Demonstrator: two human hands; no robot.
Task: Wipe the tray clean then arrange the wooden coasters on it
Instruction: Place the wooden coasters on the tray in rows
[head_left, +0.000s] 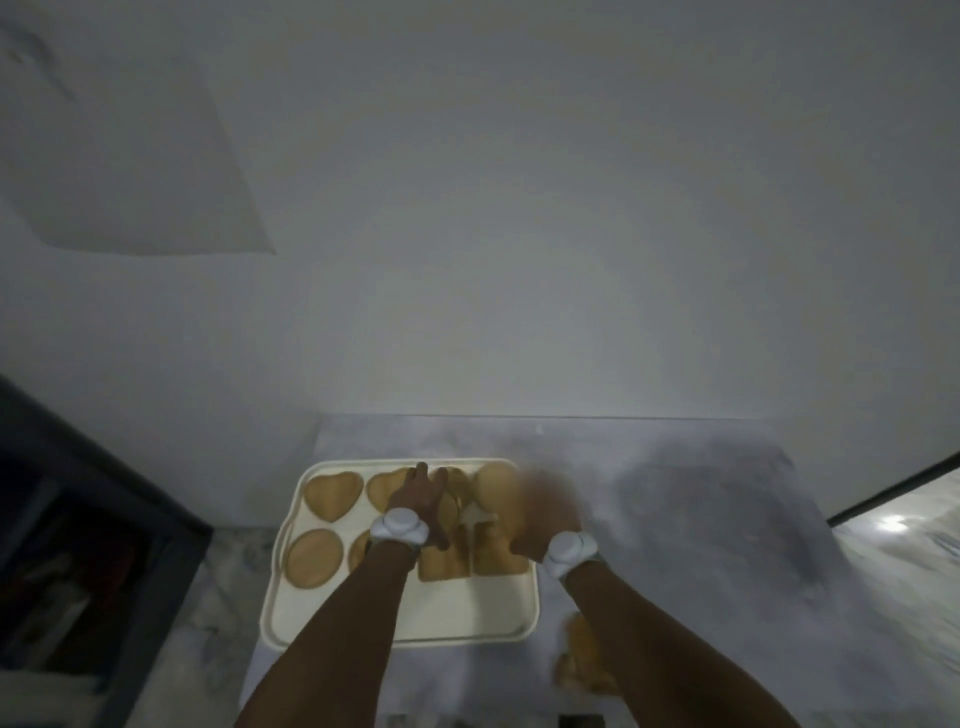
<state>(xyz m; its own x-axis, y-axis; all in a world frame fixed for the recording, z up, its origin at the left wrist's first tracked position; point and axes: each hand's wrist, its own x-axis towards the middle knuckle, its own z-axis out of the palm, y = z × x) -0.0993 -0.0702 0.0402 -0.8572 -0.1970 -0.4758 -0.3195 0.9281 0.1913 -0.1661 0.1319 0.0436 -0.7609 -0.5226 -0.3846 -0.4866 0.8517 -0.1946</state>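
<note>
**Tray (400, 618) with wooden coasters (498, 556) on the bench (675, 519)**

Head view. The cream tray, with rounded corners, lies on a pale marbled bench, close to the bench's left edge and a little short of the white wall (519, 234). The wooden coasters lie inside it in two rows across its far half.

- **Far row, from the left:** a heart coaster (332, 496), a second heart (384, 486) partly covered by the left hand, and a far round coaster (493, 483) near the tray's far right corner.
- **Near row, from the left:** a near round coaster (314, 556), another piece mostly hidden under the left wrist, and two square coasters (447, 564) side by side.

The left hand (418, 496) reaches over the far row with its fingers stretched forward and lying flat. Its grip is slack and has hold of nothing that can be seen.

The right hand (540, 514) is at the tray's right side, smeared by motion blur. Whether its grip is spread or closed on anything cannot be told.

Each wrist carries a white band (399, 525).

On the bench, just right of the tray's near corner, lies a blurred brown object (584, 654), too indistinct to name. A dark cabinet (104, 467) stands at the left.
</note>
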